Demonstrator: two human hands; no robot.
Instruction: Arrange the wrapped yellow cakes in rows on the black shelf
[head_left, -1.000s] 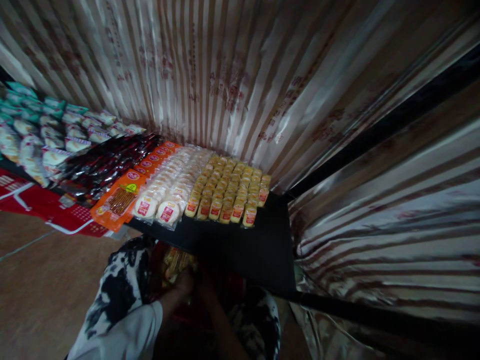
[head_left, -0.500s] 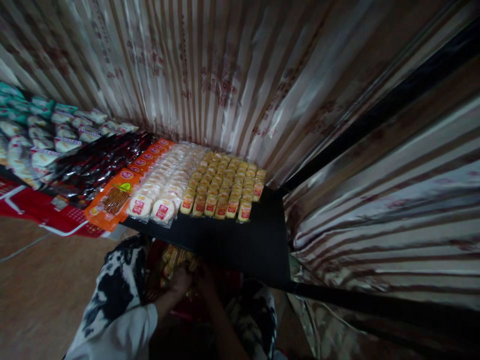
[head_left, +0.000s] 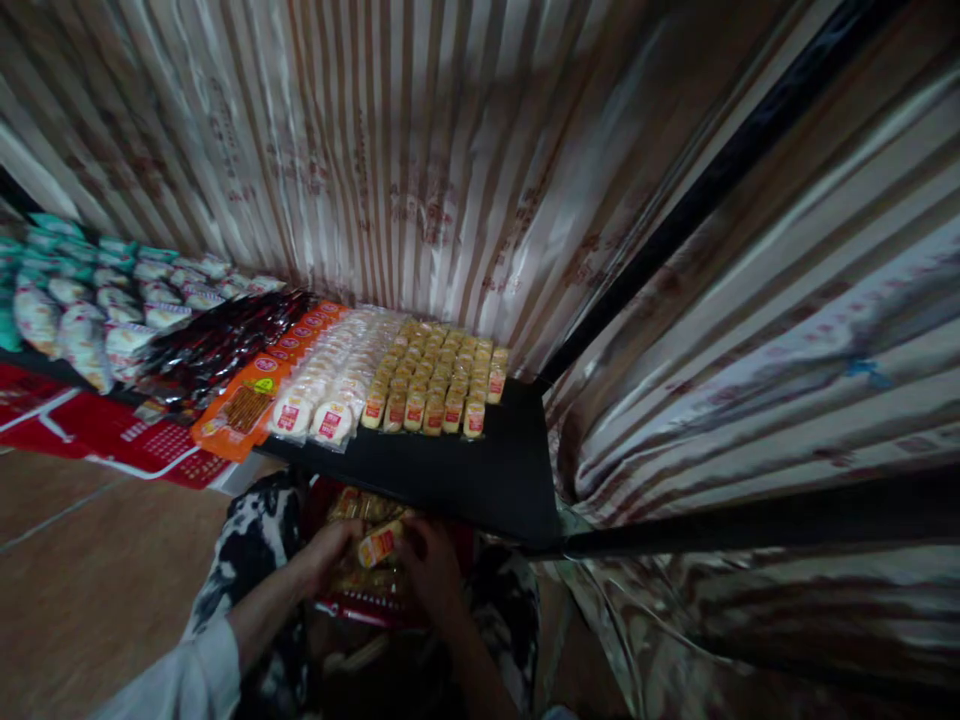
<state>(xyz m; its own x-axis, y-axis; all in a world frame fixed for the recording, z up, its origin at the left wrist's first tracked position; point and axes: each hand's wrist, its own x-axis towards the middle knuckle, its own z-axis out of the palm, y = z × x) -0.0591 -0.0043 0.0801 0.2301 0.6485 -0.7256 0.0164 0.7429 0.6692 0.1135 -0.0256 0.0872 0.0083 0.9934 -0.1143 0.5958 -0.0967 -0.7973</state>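
A small wrapped snack cake (head_left: 380, 543), yellow with a red label, is held between my two hands above the basket. My left hand (head_left: 335, 550) pinches its left end. At the other end, the fingers of my right hand (head_left: 431, 563) are closed on it, partly in shadow. Underneath, the red basket (head_left: 367, 609) between my knees holds several more packs of the same yellow kind. On the black shelf (head_left: 514, 470) above, rows of matching wrapped snack cakes (head_left: 431, 380) stand close together.
Left of the cakes lie round white crackers in clear wrap (head_left: 330, 420), orange stick-snack bags (head_left: 240, 405), dark shiny packets (head_left: 217, 345) and white-and-green bags (head_left: 82, 320). A red basket (head_left: 142, 440) stands below the shelf. Striped sheeting (head_left: 427, 150) hangs behind; black poles (head_left: 675, 240) frame the right.
My hands have come apart slightly and a snack cake now shows between them, label up. The view has shifted, and more of the basket's contents and rim is visible.
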